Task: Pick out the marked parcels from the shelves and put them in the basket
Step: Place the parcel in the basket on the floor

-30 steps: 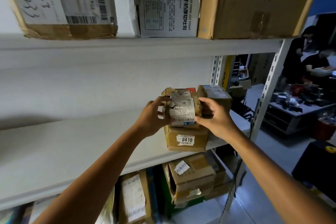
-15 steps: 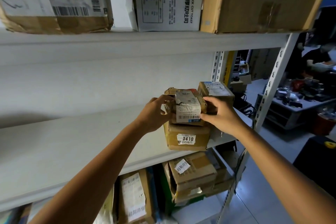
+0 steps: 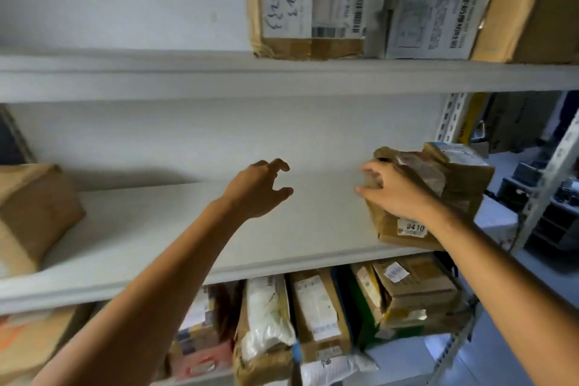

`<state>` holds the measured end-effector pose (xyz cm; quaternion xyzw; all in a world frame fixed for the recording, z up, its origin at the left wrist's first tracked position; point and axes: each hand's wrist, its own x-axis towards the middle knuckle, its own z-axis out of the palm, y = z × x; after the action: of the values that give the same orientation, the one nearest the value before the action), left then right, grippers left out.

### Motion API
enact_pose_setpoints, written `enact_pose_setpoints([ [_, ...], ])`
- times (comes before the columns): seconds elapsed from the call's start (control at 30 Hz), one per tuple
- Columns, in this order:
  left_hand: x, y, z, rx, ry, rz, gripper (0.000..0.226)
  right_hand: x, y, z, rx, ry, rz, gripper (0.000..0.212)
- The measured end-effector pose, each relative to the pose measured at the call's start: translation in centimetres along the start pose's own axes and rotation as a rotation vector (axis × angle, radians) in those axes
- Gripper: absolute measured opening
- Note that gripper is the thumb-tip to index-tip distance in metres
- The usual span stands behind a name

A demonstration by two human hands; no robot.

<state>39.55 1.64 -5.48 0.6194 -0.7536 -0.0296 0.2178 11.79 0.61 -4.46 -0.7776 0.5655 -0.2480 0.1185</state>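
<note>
Parcel [image 3: 416,166] atop 0410 box [image 3: 395,229], long axis left-right; right hand [image 3: 398,194] touching.

Matt white painted metal shelf [image 3: 188,213], smooth, brown cardboard box [image 3: 391,233], dull and creased, with white paper label [image 3: 411,226], crumpled cardboard parcel [image 3: 416,166], perforated metal post [image 3: 451,116], wrinkled white plastic bag [image 3: 266,316]

Bare middle shelf [image 3: 175,222] between left box [image 3: 34,213] and right parcel stack [image 3: 438,194], upper shelf [image 3: 219,78] overhead
</note>
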Motion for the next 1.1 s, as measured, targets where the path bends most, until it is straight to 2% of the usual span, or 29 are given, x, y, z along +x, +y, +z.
enact_pose_setpoints([
  [0.13, -5.8, -8.0, -4.5, 0.078, 0.025, -0.122, 0.050, 1.6, -7.4, 4.8, -0.004, -0.097, -0.055, 0.063],
  [0.47, -17.9, -23.5, -14.6, 0.212, 0.134, -0.328, 0.053, 4.2, -26.0, 16.5, 0.043, -0.211, -0.254, 0.060],
  [0.6, -21.1, -27.1, -17.0, 0.203, 0.187, -0.381, 0.042, 4.7, -31.3, 20.2, 0.076, -0.256, -0.336, 0.059],
  [0.9, -24.8, -32.1, -20.0, 0.273, 0.337, -0.579, 0.053, 7.8, -39.9, 25.9, 0.211, -0.348, -0.483, 0.059],
  [1.1, -26.0, -34.9, -20.2, 0.242, 0.355, -0.680, 0.053, 9.7, -43.5, 28.9, 0.269, -0.427, -0.533, 0.062],
])
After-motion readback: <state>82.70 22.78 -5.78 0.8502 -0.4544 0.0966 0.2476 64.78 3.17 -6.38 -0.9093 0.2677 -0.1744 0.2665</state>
